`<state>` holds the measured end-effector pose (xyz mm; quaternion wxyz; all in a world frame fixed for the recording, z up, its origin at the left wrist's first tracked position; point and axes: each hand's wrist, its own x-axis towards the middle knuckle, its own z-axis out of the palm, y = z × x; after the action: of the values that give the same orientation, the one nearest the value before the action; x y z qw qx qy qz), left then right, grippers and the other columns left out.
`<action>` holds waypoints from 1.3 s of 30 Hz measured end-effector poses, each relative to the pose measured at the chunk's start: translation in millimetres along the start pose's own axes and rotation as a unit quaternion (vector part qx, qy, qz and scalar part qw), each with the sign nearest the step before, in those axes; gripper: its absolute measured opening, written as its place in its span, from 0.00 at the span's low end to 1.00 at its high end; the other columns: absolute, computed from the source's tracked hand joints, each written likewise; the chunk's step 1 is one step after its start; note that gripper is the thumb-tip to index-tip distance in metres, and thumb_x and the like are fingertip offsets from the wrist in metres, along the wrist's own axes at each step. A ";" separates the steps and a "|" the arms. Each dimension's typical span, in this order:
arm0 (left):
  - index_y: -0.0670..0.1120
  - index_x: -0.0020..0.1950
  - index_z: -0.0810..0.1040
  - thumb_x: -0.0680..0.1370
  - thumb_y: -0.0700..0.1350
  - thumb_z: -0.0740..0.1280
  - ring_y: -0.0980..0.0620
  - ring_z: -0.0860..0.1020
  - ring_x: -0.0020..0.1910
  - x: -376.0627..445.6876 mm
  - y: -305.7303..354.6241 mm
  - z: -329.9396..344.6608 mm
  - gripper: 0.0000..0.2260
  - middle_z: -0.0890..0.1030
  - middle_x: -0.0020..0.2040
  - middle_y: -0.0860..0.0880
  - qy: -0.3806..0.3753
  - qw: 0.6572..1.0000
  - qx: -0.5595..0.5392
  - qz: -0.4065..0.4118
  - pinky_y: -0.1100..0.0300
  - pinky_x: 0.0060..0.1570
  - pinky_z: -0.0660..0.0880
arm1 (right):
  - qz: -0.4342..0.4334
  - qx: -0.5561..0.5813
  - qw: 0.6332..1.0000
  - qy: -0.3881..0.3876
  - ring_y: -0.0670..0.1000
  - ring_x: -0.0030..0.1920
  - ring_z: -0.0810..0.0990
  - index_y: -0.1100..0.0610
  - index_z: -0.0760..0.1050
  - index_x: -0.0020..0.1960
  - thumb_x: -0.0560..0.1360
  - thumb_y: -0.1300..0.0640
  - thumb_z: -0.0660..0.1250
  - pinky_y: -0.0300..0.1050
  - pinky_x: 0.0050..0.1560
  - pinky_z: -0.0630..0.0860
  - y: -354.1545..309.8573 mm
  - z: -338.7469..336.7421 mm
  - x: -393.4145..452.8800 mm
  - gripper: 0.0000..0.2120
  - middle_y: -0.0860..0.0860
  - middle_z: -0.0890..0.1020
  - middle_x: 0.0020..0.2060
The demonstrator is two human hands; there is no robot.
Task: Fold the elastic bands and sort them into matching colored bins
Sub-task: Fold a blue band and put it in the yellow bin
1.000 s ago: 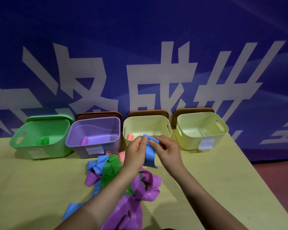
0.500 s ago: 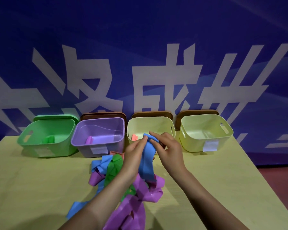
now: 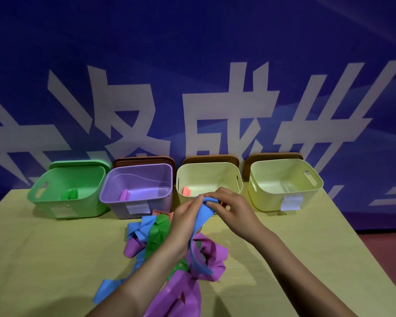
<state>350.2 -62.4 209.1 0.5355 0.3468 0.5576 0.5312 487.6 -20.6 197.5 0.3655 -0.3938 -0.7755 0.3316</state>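
Both hands hold one blue elastic band (image 3: 202, 216) above the table. My left hand (image 3: 185, 219) pinches its top from the left, and my right hand (image 3: 232, 209) pinches the same end from the right. The band hangs down between them onto a loose pile of purple, green and blue bands (image 3: 169, 250). Behind stand the green bin (image 3: 55, 202) with a folded green band, the purple bin (image 3: 114, 202) with a folded purple band, a pale yellow bin (image 3: 206, 172) with a pink band, and a second pale yellow bin (image 3: 272, 202).
The bins stand in a row at the back of the yellow-green table (image 3: 44, 259), in front of a blue banner with white characters. Brown lids (image 3: 144, 160) lean behind three bins. The table's right edge (image 3: 366, 255) slants toward a reddish floor.
The blue band now hangs longer between my hands, its lower end reaching the purple bands in the pile. Both hands stay together in front of the third bin.
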 end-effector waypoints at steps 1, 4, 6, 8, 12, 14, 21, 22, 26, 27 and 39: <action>0.42 0.52 0.82 0.81 0.46 0.62 0.58 0.77 0.31 -0.7 0.9 -0.5 0.11 0.81 0.33 0.51 -0.005 1.000 0.004 -0.004 0.68 0.32 0.72 | 0.006 0.000 1.000 -0.007 0.45 0.39 0.76 0.52 0.80 0.59 0.78 0.58 0.65 0.38 0.44 0.73 0.1 0.0 -0.9 0.11 0.44 0.77 0.42; 0.39 0.54 0.80 0.81 0.46 0.61 0.60 0.66 0.20 -0.7 0.8 -2.7 0.12 0.71 0.22 0.55 -0.014 0.999 0.010 -0.027 0.68 0.21 0.63 | 0.023 0.026 0.999 -0.023 0.46 0.38 0.80 0.51 0.79 0.60 0.79 0.59 0.64 0.41 0.45 0.77 0.5 0.6 -4.6 0.12 0.47 0.81 0.45; 0.39 0.54 0.79 0.81 0.45 0.61 0.59 0.65 0.20 0.4 0.6 -5.0 0.12 0.70 0.22 0.55 -0.020 0.999 0.012 -0.032 0.67 0.20 0.62 | 0.034 0.038 0.998 -0.025 0.47 0.38 0.81 0.51 0.79 0.61 0.79 0.59 0.63 0.42 0.45 0.77 1.1 1.5 -6.1 0.13 0.48 0.81 0.45; 0.39 0.54 0.79 0.82 0.45 0.60 0.59 0.65 0.20 1.3 -0.2 -7.1 0.12 0.70 0.22 0.55 -0.026 0.999 0.012 -0.030 0.67 0.21 0.62 | 0.050 0.062 0.997 -0.024 0.47 0.40 0.81 0.50 0.78 0.62 0.80 0.57 0.62 0.41 0.45 0.76 1.5 2.9 -6.6 0.13 0.51 0.80 0.43; 0.42 0.50 0.78 0.82 0.44 0.59 0.59 0.68 0.20 0.4 -1.9 -6.7 0.10 0.73 0.23 0.55 -0.039 0.999 0.009 -0.022 0.67 0.22 0.64 | 0.117 0.172 0.978 0.003 0.47 0.40 0.79 0.50 0.79 0.59 0.82 0.54 0.56 0.42 0.40 0.75 -6.3 6.3 -5.2 0.14 0.55 0.81 0.42; 0.43 0.50 0.78 0.82 0.43 0.59 0.59 0.71 0.24 -0.5 -1.2 -4.2 0.09 0.76 0.26 0.55 -0.043 0.999 0.009 -0.011 0.66 0.25 0.66 | 0.160 0.213 0.964 0.020 0.47 0.37 0.79 0.49 0.79 0.56 0.83 0.56 0.56 0.43 0.39 0.74 -10.7 7.7 -4.4 0.12 0.54 0.80 0.38; 0.50 0.45 0.79 0.81 0.40 0.61 0.52 0.75 0.38 1.9 -4.5 0.7 0.10 0.80 0.38 0.50 -0.031 0.993 0.101 0.055 0.59 0.40 0.70 | 0.177 0.220 0.958 0.045 0.45 0.29 0.72 0.53 0.80 0.38 0.79 0.60 0.64 0.38 0.35 0.70 -13.4 7.5 -8.0 0.12 0.46 0.74 0.25; 0.50 0.44 0.78 0.81 0.40 0.61 0.54 0.75 0.37 1.8 -5.1 1.1 0.10 0.80 0.37 0.51 -0.028 0.992 0.109 0.063 0.61 0.40 0.70 | 0.174 0.224 0.958 0.050 0.45 0.29 0.71 0.53 0.80 0.39 0.79 0.60 0.64 0.37 0.34 0.69 -13.3 7.0 -8.6 0.12 0.46 0.74 0.24; 0.51 0.40 0.79 0.80 0.42 0.63 0.66 0.75 0.32 -2.1 -3.5 1.0 0.10 0.79 0.34 0.55 -0.015 0.990 0.115 0.085 0.73 0.34 0.68 | 0.165 0.227 0.958 0.051 0.45 0.27 0.68 0.55 0.83 0.48 0.78 0.62 0.65 0.35 0.32 0.67 -12.1 6.1 -12.2 0.08 0.43 0.73 0.24; 0.51 0.41 0.80 0.80 0.43 0.63 0.66 0.75 0.33 -2.4 -4.4 0.3 0.10 0.80 0.35 0.55 -0.016 0.988 0.119 0.095 0.73 0.35 0.69 | 0.160 0.221 0.961 0.045 0.45 0.26 0.68 0.56 0.83 0.49 0.78 0.62 0.65 0.34 0.32 0.67 -12.9 6.5 -13.3 0.08 0.42 0.73 0.24; 0.49 0.40 0.79 0.81 0.39 0.61 0.62 0.75 0.35 -32.1 -32.7 -9.5 0.13 0.78 0.35 0.55 0.042 0.993 0.051 0.102 0.69 0.38 0.71 | 0.089 0.103 0.989 0.060 0.60 0.40 0.79 0.42 0.82 0.52 0.74 0.45 0.63 0.57 0.40 0.76 -15.8 38.9 -43.1 0.11 0.55 0.83 0.38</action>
<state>353.0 -101.6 183.6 0.4358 0.4060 0.5676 0.5683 467.8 -73.6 177.0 0.4188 -0.4409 -0.6759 0.4164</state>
